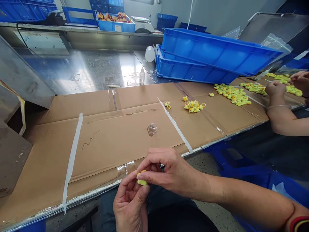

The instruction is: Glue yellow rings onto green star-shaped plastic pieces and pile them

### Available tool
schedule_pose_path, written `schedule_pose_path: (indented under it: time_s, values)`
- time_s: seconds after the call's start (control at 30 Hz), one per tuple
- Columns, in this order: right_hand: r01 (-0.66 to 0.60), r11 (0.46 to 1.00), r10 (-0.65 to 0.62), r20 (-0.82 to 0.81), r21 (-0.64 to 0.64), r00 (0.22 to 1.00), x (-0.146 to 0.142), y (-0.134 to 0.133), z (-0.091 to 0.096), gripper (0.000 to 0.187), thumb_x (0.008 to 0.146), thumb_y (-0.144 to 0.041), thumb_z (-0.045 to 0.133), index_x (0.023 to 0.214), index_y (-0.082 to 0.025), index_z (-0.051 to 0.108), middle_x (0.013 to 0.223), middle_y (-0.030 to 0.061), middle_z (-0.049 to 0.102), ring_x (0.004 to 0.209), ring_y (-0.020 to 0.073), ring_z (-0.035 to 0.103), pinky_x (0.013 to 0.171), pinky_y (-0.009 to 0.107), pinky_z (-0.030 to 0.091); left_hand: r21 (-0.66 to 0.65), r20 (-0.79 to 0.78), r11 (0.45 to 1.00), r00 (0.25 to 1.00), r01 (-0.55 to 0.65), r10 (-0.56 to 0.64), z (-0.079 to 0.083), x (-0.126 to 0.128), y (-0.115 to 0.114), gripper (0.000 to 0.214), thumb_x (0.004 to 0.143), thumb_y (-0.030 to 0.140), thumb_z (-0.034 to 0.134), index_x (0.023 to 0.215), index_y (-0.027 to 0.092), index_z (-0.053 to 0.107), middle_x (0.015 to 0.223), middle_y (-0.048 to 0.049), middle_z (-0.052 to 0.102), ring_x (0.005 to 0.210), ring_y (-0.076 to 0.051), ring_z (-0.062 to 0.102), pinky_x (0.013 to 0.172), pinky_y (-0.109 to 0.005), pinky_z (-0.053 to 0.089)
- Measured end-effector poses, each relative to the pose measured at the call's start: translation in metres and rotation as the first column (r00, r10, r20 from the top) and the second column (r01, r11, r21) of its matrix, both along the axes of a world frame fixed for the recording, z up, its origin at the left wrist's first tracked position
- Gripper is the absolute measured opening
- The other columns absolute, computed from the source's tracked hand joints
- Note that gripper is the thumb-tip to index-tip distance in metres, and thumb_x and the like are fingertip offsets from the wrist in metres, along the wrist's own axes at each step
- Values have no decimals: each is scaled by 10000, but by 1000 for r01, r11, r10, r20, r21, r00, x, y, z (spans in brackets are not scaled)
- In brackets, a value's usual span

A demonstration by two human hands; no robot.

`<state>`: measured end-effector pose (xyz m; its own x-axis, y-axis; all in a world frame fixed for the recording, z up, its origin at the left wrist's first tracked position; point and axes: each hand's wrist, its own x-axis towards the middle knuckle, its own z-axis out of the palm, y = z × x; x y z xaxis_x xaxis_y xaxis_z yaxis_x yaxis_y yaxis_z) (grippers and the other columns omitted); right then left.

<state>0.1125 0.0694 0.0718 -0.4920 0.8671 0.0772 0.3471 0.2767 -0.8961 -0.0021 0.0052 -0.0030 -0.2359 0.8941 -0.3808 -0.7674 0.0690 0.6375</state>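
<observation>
Head view: my left hand [130,201] and right hand [166,170] both pinch a small yellow piece [141,181] just off the cardboard-covered surface [108,141] edge. It looks light, soft, best gripped by its sides.

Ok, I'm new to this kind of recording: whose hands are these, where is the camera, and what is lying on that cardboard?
There is no machine here. A person works with two bare hands, and the single camera sits on their head, looking forward and down. The left hand and right hand together pinch a small yellow piece. Flattened cardboard covers the metal table. On it lie a small clear object, a little heap of yellow pieces and a larger heap farther right. Behind stand a small bottle and stacked blue crates. The hand at the far right belongs to another person.
</observation>
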Motion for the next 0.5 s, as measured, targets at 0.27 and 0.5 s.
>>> schedule_pose_path:
  time_s: [0.27, 0.5]
  values:
    - [2, 992, -3, 10, 127, 1000, 4, 1, -5, 8, 811, -94, 715, 814, -100, 717, 670, -3, 587, 615, 99, 521, 569, 193, 387, -49, -96, 994, 991, -98, 93, 20, 10, 5, 315, 493, 155, 865, 788, 188, 757, 782, -46, 776, 766, -160, 716, 781, -183, 526]
    - [56, 974, -44, -60, 218, 997, 4, 3, 0, 71, 809, -52, 689, 761, -99, 711, 647, 11, 608, 604, 105, 535, 581, 200, 400, 34, -178, 996, 980, -87, 91, 11, 4, 6, 298, 521, 101, 838, 795, 187, 756, 795, -39, 774, 742, -165, 716, 745, -190, 545]
